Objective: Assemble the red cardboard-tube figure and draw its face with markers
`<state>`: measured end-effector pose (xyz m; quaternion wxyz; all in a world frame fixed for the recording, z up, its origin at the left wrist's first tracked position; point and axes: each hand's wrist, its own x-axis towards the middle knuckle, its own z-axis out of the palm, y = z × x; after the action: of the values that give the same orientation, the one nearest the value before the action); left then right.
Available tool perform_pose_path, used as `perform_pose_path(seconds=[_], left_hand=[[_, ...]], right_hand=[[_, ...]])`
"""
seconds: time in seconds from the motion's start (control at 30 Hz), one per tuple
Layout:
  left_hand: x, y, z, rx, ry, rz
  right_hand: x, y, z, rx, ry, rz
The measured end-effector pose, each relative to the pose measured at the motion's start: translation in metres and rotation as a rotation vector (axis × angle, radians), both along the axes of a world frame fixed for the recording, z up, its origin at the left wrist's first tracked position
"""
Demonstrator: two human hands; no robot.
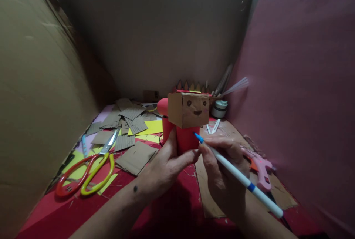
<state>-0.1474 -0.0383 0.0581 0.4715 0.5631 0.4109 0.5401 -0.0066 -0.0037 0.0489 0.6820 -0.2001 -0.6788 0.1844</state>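
Note:
A handmade figure stands in the middle, with a cardboard box head [175,110] that bears drawn eyes and a mouth, above a red body [185,139]. My left hand [169,165] is wrapped round the lower part of that body, its thumb across the front. In my right hand [224,161] is a white marker with a blue tip and a blue band [235,172], gripped like a pen. The marker's tip touches or nearly touches the red body just under the head; I cannot tell which. My right fingertips are close to my left thumb.
Red-and-yellow-handled scissors [95,172] lie at the left beside cardboard scraps [137,157] and yellow paper [149,128]. A pink glue gun [262,172] rests at the right on a cardboard sheet [206,198]. Behind it stand a small jar [219,110] and clear glue sticks [237,85]. Tall panels enclose the sides and back.

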Motion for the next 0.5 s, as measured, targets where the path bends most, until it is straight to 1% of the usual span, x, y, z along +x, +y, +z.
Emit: perform_pose_path(seconds=[0.27, 0.37, 0.5], left_hand=[[0.0016, 0.0005, -0.0016, 0.028, -0.026, -0.015], [0.0019, -0.0014, 0.0006, 0.041, -0.043, -0.029], [0.0029, -0.0031, 0.0055, 0.021, -0.05, -0.041]], right_hand=[[0.0003, 0.0026, 0.0008, 0.043, 0.001, 0.003], [-0.0002, 0.0033, 0.0003, 0.03, 0.012, 0.049], [-0.0009, 0.0036, -0.0012, 0.01, 0.016, 0.059]])
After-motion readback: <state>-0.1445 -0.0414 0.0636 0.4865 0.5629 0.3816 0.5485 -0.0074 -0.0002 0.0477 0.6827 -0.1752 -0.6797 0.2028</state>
